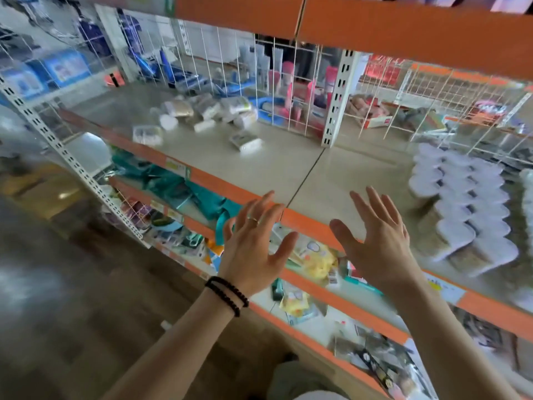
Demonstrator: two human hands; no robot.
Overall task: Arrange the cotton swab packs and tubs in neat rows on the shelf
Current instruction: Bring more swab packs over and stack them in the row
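Both my hands hover spread and empty in front of the shelf's orange front edge [314,226]. My left hand [253,243] wears a ring and dark bead bracelets; my right hand [377,241] is beside it. Heart-shaped cotton swab tubs with white lids [461,209] stand in neat rows at the shelf's right. A loose heap of cotton swab packs and tubs [207,111] lies at the back left, blurred. One clear tub [147,134] sits near the left front edge, and a flat pack [245,142] lies alone nearer the middle.
A white wire grid [288,90] backs the shelf, with a slotted white upright [336,111] at the joint. An orange shelf [403,27] hangs overhead. Lower shelves hold teal bags [173,183] and mixed small goods [317,264]. Grey floor lies at the left.
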